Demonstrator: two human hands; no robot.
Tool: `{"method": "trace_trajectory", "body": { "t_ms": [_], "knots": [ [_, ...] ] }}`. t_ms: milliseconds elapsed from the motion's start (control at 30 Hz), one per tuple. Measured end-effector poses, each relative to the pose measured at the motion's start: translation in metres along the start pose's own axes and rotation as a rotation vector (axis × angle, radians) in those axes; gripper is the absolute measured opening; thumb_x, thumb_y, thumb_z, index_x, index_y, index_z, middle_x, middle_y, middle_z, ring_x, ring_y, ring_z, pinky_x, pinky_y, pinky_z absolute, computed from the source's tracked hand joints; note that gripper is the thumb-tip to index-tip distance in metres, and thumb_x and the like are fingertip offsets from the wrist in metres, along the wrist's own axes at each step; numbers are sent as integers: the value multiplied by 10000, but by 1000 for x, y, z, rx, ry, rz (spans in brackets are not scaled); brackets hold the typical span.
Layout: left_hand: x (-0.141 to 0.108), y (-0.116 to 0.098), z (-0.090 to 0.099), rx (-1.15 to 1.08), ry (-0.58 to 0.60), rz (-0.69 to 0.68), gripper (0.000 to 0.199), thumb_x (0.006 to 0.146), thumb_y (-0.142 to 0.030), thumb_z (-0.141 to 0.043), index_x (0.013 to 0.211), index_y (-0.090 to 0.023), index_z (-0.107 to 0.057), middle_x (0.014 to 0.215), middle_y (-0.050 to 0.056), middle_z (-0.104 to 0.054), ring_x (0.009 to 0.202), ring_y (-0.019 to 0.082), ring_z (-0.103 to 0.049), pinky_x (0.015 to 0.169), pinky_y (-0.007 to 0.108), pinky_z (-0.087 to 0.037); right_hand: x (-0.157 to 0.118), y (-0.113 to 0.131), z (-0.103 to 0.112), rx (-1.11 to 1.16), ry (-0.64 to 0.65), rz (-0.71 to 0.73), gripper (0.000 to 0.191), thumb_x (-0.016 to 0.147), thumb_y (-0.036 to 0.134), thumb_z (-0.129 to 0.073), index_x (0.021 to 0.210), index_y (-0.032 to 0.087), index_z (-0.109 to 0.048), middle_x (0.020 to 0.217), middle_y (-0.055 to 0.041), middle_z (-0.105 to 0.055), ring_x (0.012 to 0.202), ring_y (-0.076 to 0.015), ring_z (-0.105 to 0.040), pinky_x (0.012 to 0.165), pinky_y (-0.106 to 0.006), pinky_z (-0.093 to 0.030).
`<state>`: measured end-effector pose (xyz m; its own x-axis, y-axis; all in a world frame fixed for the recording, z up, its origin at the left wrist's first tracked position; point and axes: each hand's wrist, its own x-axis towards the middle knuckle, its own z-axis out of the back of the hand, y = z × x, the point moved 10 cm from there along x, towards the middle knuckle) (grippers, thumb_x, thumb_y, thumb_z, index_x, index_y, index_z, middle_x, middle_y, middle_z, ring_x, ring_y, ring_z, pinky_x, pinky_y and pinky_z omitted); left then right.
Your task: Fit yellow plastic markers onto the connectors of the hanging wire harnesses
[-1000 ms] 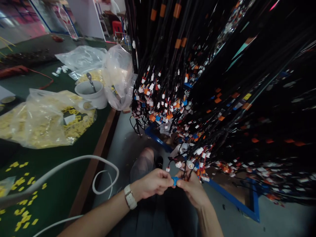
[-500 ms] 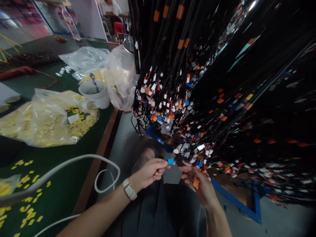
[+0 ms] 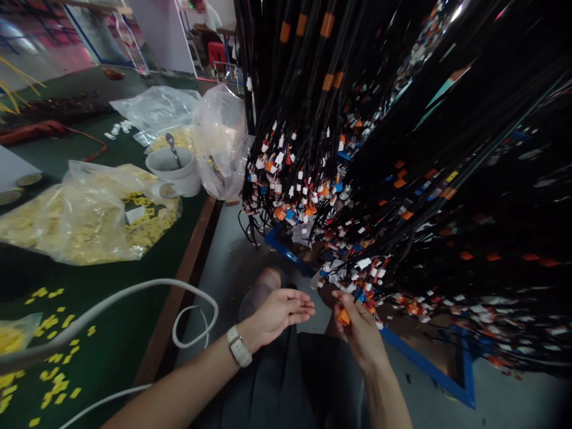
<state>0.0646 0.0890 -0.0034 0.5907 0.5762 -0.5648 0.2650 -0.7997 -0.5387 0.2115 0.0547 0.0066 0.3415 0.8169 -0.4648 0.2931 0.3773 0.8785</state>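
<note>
My left hand [image 3: 279, 314] is held out over my lap, fingers stretched and nothing in them. Its wrist carries a white watch [image 3: 239, 347]. Close by on the right, my right hand [image 3: 364, 333] has its fingers curled around an orange connector [image 3: 344, 317]. Just beyond that hand hang the ends of black wire harnesses [image 3: 308, 185], tipped with white, blue and orange connectors. Whether the orange connector is joined to one of these cables, I cannot tell.
On the left, a green table [image 3: 116, 310] bears a plastic bag of yellow pieces [image 3: 89, 220], scattered yellow pieces [image 3: 56, 381] and a white cup [image 3: 181, 173] with a spoon. A white cable [image 3: 152, 285] loops over its edge. A blue metal frame [image 3: 468, 372] stands below the harnesses.
My left hand has let go of the blue connector and its fingers have straightened. My right hand has moved slightly up and left, with the orange connector still in it.
</note>
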Motion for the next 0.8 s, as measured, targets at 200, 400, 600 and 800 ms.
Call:
{"method": "trace_trajectory", "body": {
  "t_ms": [200, 400, 600, 800],
  "knots": [
    [-1, 7, -8, 40, 93, 42, 270, 769, -322, -630, 888, -82, -602, 810, 109, -659, 649, 118, -630, 594, 206, -478, 8, -1, -5, 156, -32, 33, 322, 659, 468, -699, 809, 183, -676, 614, 4, -584, 433, -63, -382, 349, -179, -260],
    [-1, 1, -13, 87, 140, -20, 282, 756, -324, -642, 878, -70, -630, 654, 36, -610, 500, 52, -547, 491, 151, -415, 6, -13, -16, 339, -43, -100, 267, 616, 403, -754, 720, 174, -664, 698, -10, -642, 424, -39, -428, 322, -138, -337],
    [-4, 0, -16, 13, 131, -15, 279, 696, -243, -707, 901, -94, -593, 832, 93, -659, 675, 120, -635, 633, 215, -491, 3, -18, -16, 357, -62, -159, 249, 618, 376, -760, 712, 168, -664, 628, 3, -626, 415, -37, -471, 335, -102, -405],
    [-4, 1, -15, 82, 120, -13, 285, 704, -340, -693, 807, -87, -612, 681, 54, -637, 546, 81, -584, 537, 184, -446, 1, -22, -23, 363, -32, -180, 230, 624, 355, -759, 696, 162, -656, 592, 16, -598, 398, -31, -460, 321, -94, -391]
  ]
}}
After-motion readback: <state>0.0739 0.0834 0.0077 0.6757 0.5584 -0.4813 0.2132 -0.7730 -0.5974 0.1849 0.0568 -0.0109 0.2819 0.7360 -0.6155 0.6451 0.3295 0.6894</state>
